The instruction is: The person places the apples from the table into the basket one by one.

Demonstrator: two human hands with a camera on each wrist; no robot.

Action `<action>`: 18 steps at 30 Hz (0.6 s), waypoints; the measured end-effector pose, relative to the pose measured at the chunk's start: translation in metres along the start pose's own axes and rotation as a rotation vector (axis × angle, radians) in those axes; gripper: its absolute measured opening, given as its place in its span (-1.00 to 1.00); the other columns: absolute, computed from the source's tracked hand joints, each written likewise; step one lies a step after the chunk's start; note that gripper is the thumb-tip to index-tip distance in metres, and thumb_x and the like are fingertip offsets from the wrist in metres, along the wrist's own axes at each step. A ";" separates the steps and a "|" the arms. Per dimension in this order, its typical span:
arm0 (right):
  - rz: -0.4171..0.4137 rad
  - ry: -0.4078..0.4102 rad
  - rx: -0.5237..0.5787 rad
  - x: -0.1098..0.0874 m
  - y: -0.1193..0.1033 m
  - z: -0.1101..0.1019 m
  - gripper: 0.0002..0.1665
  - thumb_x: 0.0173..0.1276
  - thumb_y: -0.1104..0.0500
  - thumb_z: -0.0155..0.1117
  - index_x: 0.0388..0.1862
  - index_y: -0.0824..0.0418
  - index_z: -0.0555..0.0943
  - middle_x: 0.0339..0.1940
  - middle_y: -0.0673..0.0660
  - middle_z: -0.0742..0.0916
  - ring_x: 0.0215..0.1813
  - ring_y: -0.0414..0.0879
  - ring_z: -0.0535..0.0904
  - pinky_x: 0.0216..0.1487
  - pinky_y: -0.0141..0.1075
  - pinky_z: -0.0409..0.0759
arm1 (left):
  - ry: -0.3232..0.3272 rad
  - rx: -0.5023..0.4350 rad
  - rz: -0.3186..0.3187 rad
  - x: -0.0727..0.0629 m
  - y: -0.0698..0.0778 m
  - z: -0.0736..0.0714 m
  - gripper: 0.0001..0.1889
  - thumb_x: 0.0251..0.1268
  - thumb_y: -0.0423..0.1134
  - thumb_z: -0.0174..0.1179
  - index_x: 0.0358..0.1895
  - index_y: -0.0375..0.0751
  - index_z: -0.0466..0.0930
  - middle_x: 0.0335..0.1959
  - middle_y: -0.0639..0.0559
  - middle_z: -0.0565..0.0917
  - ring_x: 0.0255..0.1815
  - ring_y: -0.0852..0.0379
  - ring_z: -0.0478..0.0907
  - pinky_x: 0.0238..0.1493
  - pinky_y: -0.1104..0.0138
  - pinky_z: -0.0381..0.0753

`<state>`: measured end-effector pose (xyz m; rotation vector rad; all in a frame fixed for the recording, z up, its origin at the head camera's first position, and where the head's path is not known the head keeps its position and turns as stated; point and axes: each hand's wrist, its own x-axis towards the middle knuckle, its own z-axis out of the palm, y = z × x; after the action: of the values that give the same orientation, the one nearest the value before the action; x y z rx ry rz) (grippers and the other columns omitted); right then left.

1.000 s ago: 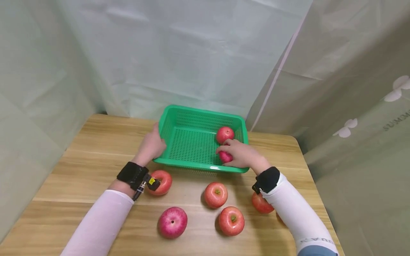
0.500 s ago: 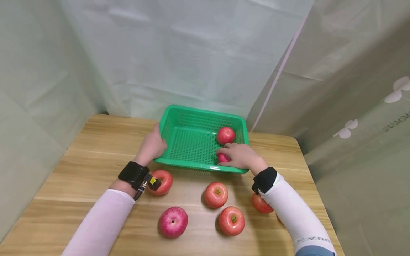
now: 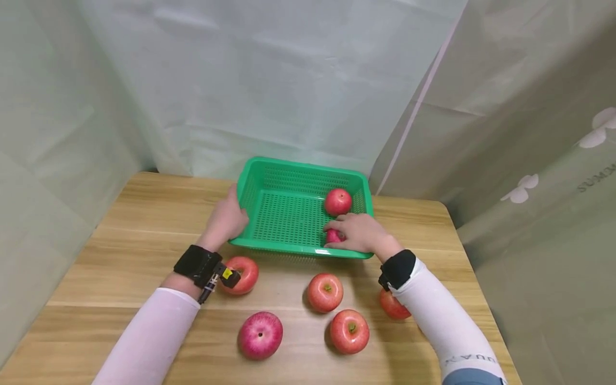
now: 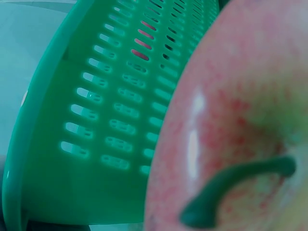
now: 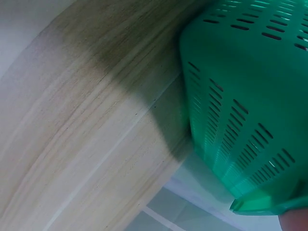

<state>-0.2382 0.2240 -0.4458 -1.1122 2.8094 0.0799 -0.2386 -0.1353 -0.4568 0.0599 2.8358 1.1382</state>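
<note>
A green perforated basket [image 3: 284, 214] stands at the back of the wooden table. My left hand [image 3: 226, 216] grips its left rim, with the fingertips hidden behind the basket wall. Inside the front right corner, my right hand [image 3: 358, 232] curls its fingers over a dark pink apple [image 3: 333, 236], which is mostly covered. Behind it in the basket lies a red apple [image 3: 338, 202]. Under my left wrist rests another apple [image 3: 242, 275], whose stem and skin fill much of the left wrist view. The right wrist view shows the basket's outer wall [image 5: 250, 77] and the tabletop.
In front of the basket, a dark pink apple [image 3: 261, 335] and two red apples, one nearer the basket [image 3: 325, 292] and one closer to me [image 3: 349, 331], lie on the table. One apple [image 3: 393, 305] is partly hidden by my right forearm. Curtains [image 3: 289, 96] surround the table.
My right hand and the dark pink apple under it have shifted very slightly left within the basket. The left hand keeps its grip on the rim, and the other apples stay put.
</note>
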 end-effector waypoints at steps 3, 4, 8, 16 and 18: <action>0.011 -0.010 -0.003 0.000 0.001 0.000 -0.28 0.45 -0.45 0.22 0.41 -0.12 0.66 -0.01 0.04 0.75 0.08 0.00 0.68 0.03 -0.05 0.67 | 0.003 -0.004 0.004 0.000 0.001 0.000 -0.21 0.56 -0.40 -0.07 0.70 -0.46 -0.23 -0.05 -0.49 0.61 -0.31 -0.20 0.65 -0.40 0.13 0.59; 0.014 -0.013 -0.003 0.000 0.001 0.000 -0.27 0.46 -0.45 0.22 0.43 -0.12 0.65 0.03 0.05 0.75 0.11 0.00 0.67 0.04 -0.05 0.67 | 0.003 -0.005 0.006 0.000 0.001 0.000 -0.21 0.56 -0.40 -0.07 0.70 -0.47 -0.23 -0.06 -0.49 0.61 -0.32 -0.20 0.65 -0.41 0.13 0.59; 0.020 -0.016 0.001 0.001 0.001 0.001 -0.26 0.46 -0.46 0.21 0.46 -0.14 0.63 0.14 0.06 0.74 0.16 0.00 0.66 0.05 -0.05 0.67 | 0.006 -0.004 0.009 -0.001 0.002 0.000 -0.21 0.55 -0.40 -0.06 0.70 -0.48 -0.23 -0.07 -0.49 0.61 -0.32 -0.20 0.65 -0.41 0.13 0.59; 0.017 -0.010 0.015 0.000 0.000 0.000 -0.23 0.47 -0.47 0.18 0.49 -0.13 0.61 0.26 0.11 0.72 0.22 0.02 0.65 0.13 -0.03 0.67 | 0.000 -0.032 0.007 -0.002 0.001 0.000 -0.22 0.56 -0.41 -0.07 0.71 -0.43 -0.21 -0.05 -0.47 0.62 -0.30 -0.20 0.67 -0.39 0.12 0.61; 0.019 -0.008 0.018 0.000 0.000 0.000 -0.23 0.47 -0.47 0.18 0.49 -0.13 0.61 0.29 0.11 0.71 0.24 0.02 0.65 0.14 -0.02 0.66 | 0.001 -0.029 0.008 -0.002 0.001 0.000 -0.23 0.57 -0.41 -0.07 0.71 -0.43 -0.21 -0.03 -0.48 0.62 -0.28 -0.21 0.66 -0.37 0.11 0.60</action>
<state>-0.2382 0.2237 -0.4459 -1.0794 2.8079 0.0606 -0.2370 -0.1352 -0.4561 0.0688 2.8216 1.1807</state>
